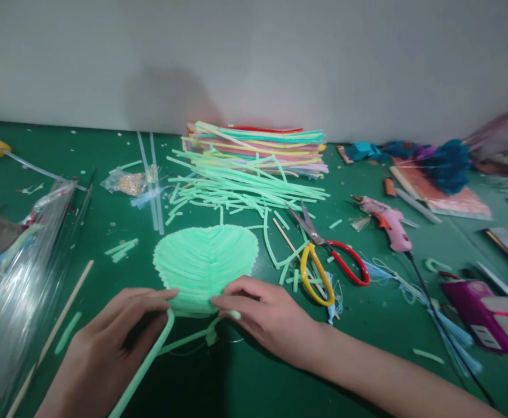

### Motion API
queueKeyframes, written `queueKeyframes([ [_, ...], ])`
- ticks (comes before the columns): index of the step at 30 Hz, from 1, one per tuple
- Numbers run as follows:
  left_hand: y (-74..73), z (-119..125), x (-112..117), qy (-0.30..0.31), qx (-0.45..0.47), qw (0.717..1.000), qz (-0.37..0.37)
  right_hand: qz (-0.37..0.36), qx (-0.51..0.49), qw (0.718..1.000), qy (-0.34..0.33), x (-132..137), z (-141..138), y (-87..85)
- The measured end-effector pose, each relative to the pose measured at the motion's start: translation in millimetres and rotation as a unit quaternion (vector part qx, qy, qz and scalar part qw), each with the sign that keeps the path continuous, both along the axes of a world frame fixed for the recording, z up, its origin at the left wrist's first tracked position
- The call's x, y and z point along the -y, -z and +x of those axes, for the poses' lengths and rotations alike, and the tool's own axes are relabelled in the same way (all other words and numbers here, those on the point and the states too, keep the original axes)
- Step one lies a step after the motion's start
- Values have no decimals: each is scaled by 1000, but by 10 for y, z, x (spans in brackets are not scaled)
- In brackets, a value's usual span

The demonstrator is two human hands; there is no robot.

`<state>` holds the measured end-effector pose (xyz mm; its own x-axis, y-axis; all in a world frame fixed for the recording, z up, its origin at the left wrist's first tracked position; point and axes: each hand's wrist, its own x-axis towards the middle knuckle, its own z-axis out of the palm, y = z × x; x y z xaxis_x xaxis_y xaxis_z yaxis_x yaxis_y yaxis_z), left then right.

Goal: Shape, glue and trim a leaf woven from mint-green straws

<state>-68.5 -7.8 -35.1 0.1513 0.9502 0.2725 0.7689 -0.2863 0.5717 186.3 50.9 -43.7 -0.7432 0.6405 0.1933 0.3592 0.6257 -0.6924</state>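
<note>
A pale green heart-shaped leaf (205, 259) made of glued straws lies flat on the green table (245, 377) in front of me. My left hand (114, 337) pinches its near left edge, with a long green straw (143, 366) running under the fingers toward me. My right hand (265, 316) presses fingertips together on the leaf's near edge at the stem, where a thin green straw (188, 339) branches off.
Scissors (327, 261) with one yellow and one red handle lie just right of the leaf. A pink glue gun (386, 220) sits farther right, its black cord trailing toward me. Loose green straws (236, 186) and a stacked coloured bundle (258, 148) lie behind. Plastic sleeves (22, 284) cover the left.
</note>
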Motion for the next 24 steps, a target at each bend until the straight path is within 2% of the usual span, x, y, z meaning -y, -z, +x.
queueKeyframes([
  [4, -37, 13, -18, -7, 0, 1000, 9, 121, 141, 980, -76, -138, -26, -81],
  [6, -66, 25, -33, -4, -4, 1000, 26, 188, 161, 960, -132, -227, -45, -134],
  [8, -86, 31, -42, 1, -17, 999, 36, 223, 166, 944, -178, -307, -70, -183],
  [11, -70, 13, -20, 7, -46, 998, 44, 235, 174, 933, -211, -377, -115, -232],
  [16, 1, -35, 72, 45, -156, 983, 89, 222, 204, 928, -218, -387, -194, -266],
  [19, -34, -1, 81, 68, -209, 969, 111, 208, 231, 925, -218, -382, -228, -295],
  [24, -139, 92, 56, 104, -239, 953, 154, 183, 238, 933, -201, -362, -251, -332],
])
